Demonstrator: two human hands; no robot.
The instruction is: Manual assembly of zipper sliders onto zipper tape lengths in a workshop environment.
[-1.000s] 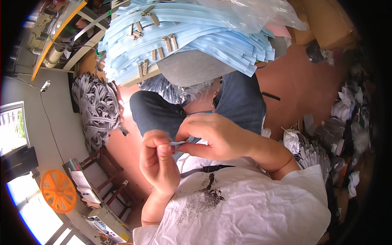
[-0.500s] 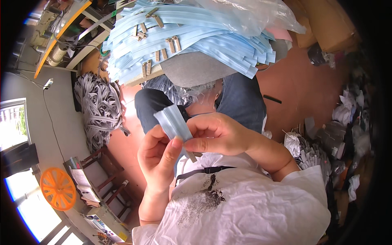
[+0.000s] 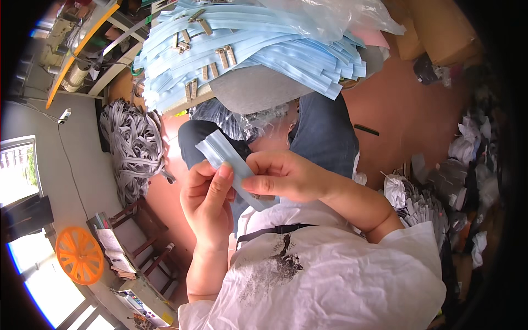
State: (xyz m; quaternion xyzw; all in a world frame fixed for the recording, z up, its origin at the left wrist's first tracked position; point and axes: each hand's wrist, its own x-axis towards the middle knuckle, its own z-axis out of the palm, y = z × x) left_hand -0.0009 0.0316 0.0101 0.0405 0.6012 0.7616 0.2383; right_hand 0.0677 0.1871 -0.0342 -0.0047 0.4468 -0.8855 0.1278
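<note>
A short light-blue zipper tape (image 3: 219,147) is held between my two hands above my lap, slanting from upper left to lower right. My left hand (image 3: 206,204) pinches its middle between thumb and fingers. My right hand (image 3: 294,175) is closed on the lower part, thumb on top. By the right thumb a bit of brass-coloured metal, probably a zipper slider (image 3: 268,197), shows; the fingers hide most of it. Beyond my knees, many similar blue zipper tapes (image 3: 264,33) lie heaped, with several brass-coloured sliders with long pulls (image 3: 221,57) on them.
The heap rests on a grey-covered surface (image 3: 258,91), with clear plastic (image 3: 352,16) over its far right. Grey strips (image 3: 132,148) are piled on the floor at left, near an orange wheel (image 3: 80,254) and a wooden chair (image 3: 151,234). Scraps and bags (image 3: 440,181) crowd the right.
The zipper tape has shifted up and left, and its lower end now shows below my right thumb. The metal piece that hung below my fingers is now mostly covered.
</note>
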